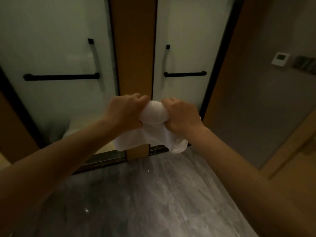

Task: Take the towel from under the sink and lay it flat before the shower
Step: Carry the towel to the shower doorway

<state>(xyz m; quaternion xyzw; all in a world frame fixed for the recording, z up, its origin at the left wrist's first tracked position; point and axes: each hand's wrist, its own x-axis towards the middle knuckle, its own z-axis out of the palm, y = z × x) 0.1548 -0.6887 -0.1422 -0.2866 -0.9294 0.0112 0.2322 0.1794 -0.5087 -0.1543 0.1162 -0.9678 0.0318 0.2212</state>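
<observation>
No readable text, labels, brands or numbers appear. The small white wall panel, up and to the right of the hands, has a screen too blurred to read.

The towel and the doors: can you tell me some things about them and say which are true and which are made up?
1. Both hands hold the white towel. True: the left hand and right hand each grip it.
2. The towel lies flat on the floor. False: it is bunched up in the air above the grey floor.
3. Each frosted glass door has a black bar. True: one on the left door, one on the right door.
4. The strip between the doors is blue. False: the strip is brown.
</observation>
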